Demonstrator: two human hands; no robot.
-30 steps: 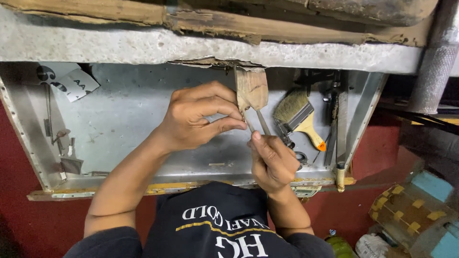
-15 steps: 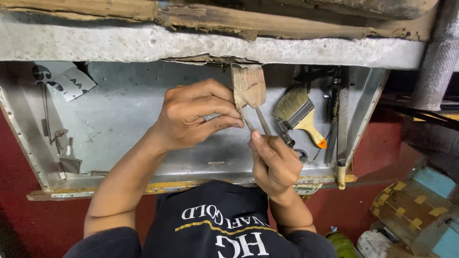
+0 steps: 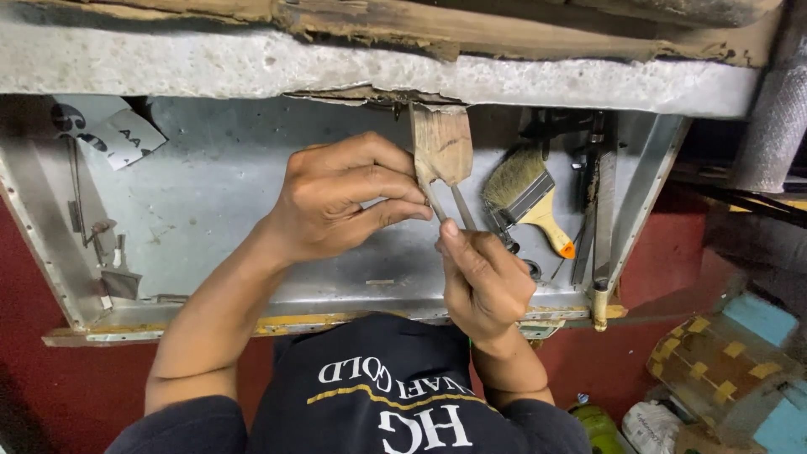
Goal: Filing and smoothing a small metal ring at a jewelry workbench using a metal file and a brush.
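The left hand (image 3: 345, 202) is curling over the metal tray (image 3: 210, 202), its fingers (image 3: 395, 210) pinching a thin metal strip (image 3: 433, 202) just below a small wooden block (image 3: 443, 145). The right hand (image 3: 483, 282) is sitting beneath, thumb pressing against a second thin strip (image 3: 463, 208). A paintbrush (image 3: 530, 197) is lying just beside them, to the right.

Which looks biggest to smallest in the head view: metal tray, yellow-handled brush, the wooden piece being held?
1. Metal tray, by far the largest.
2 and 3. Yellow-handled brush and wooden piece, pinched by left hand and right hand, look alike; no ranking.
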